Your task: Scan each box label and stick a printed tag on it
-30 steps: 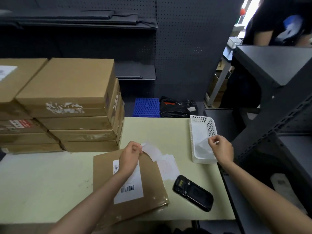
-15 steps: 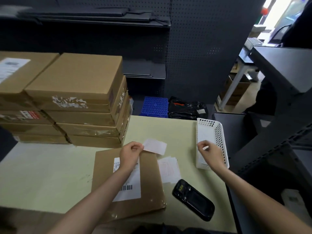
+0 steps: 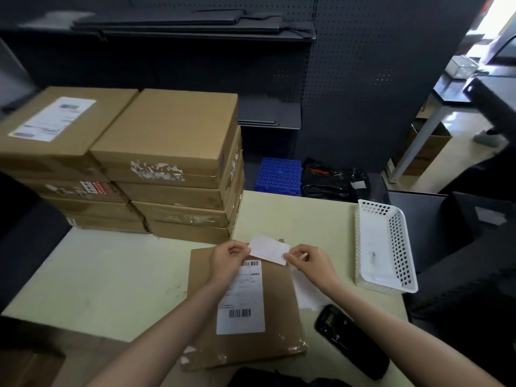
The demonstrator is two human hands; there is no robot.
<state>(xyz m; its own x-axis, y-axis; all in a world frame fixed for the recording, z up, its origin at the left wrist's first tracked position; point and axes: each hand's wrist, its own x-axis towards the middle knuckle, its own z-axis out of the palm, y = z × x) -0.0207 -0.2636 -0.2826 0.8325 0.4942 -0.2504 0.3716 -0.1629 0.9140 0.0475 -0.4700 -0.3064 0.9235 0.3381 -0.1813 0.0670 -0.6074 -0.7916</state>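
**Now both hands stretch the tag over the box**

Centre frame, the left hand [image 3: 227, 261] pinches the left end of the small white printed tag [image 3: 269, 249], and the right hand [image 3: 310, 263] pinches its right end, so the tag hangs taut and flat just above the far edge of the flat box [image 3: 282, 317]. Holding both ends likely keeps the sticky side from curling or folding on itself before it goes down.

That box lies at lower centre on the pale table [image 3: 111, 275], its shipping label [image 3: 242, 300] face up, so the tag can be placed on bare cardboard beside it.

At lower right the black scanner [image 3: 349, 339] lies set down within reach. A white basket [image 3: 388, 247] stands at right, probably for waste backing. Stacked boxes [image 3: 167, 169] wait at upper left, apparently still to be done.
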